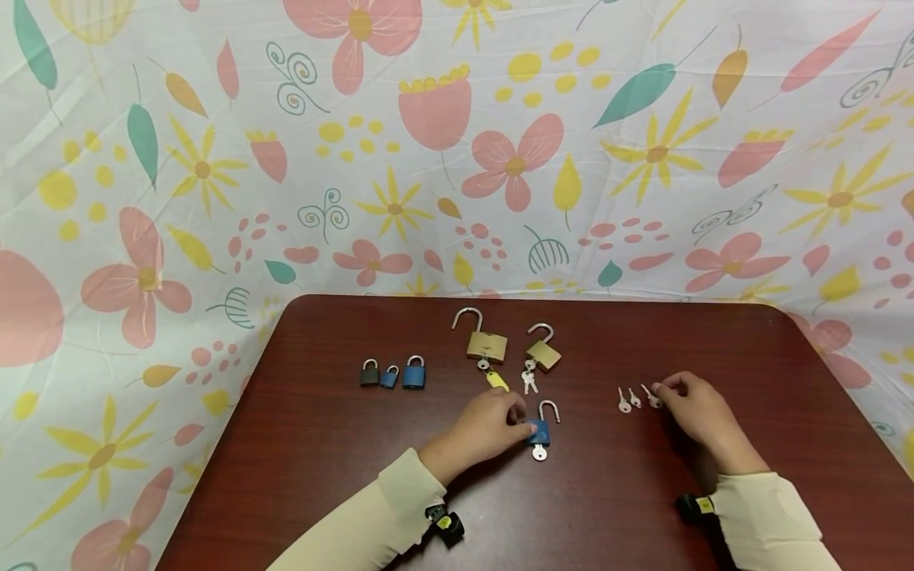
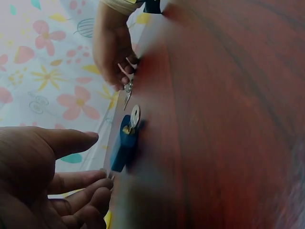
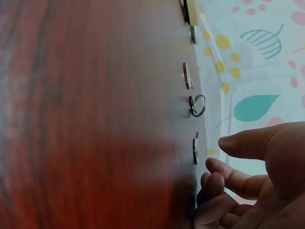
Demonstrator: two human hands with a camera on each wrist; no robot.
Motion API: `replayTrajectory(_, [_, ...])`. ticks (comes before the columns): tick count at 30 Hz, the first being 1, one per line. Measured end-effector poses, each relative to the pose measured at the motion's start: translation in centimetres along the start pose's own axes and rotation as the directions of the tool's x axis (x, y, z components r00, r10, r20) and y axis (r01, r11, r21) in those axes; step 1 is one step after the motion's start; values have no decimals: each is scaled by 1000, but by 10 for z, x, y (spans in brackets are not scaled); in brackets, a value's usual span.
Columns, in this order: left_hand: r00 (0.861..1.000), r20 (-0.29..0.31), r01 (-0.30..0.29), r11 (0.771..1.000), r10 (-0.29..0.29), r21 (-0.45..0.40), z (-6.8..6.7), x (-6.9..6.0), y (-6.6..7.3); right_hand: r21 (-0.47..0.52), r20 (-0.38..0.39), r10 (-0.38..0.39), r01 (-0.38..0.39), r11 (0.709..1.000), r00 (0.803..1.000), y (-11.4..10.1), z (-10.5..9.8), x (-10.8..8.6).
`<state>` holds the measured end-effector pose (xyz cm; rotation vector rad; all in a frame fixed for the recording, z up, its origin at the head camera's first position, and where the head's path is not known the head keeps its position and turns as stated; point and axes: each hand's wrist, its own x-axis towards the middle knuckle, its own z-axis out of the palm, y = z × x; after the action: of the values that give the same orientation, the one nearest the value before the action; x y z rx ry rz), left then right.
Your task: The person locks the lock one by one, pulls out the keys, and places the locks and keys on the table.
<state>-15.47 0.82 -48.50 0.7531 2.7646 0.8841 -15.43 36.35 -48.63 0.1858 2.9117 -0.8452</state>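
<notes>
A blue padlock (image 1: 539,432) with its shackle raised and a key (image 1: 539,453) in its base lies at the middle of the table. My left hand (image 1: 489,428) is beside it, thumb tip at its left edge; in the left wrist view, thumb and fingers of that hand (image 2: 57,176) are spread apart, not gripping the padlock (image 2: 125,145). Small keys (image 1: 624,401) lie in a row at the right. At the row's right end is my right hand (image 1: 703,412). The right wrist view shows that hand (image 3: 257,176) with thumb and index finger apart near a key (image 3: 195,149).
Behind the blue padlock lie two brass padlocks (image 1: 487,347) (image 1: 544,356) with raised shackles and keys, one with a yellow tag (image 1: 497,381). Three closed padlocks, one black (image 1: 369,377) and two blue (image 1: 414,377), stand at left. A floral cloth (image 1: 435,174) hangs behind the table (image 1: 300,468).
</notes>
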Motion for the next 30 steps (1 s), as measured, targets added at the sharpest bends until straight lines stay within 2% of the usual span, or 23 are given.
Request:
replayTrajectory(3, [1000,-3,13,1000,-13,2,5,1,2,4,-6,-3,3,1000,1000,-1,-2,1])
replayTrajectory(8, [998,-7,57,998,-57,27,15,2,6,19,-61,-36,37,999,998,-8,0,1])
replayTrajectory(14, [993,-16,115,990,-114,77,21,2,14,64,-140,-131,141,988,981,-28,3,-2])
replayTrajectory(18, [992,-41,120,987,-116,111,23,2,18,75,-176,-186,202,977,967,-43,4,-4])
replayTrajectory(23, [992,-72,112,986,-104,123,26,3,18,97,-180,-210,229,968,961,-61,6,-5])
replayTrajectory(30, [986,-83,149,987,-145,53,30,5,16,150,-136,-213,233,961,967,-81,12,-3])
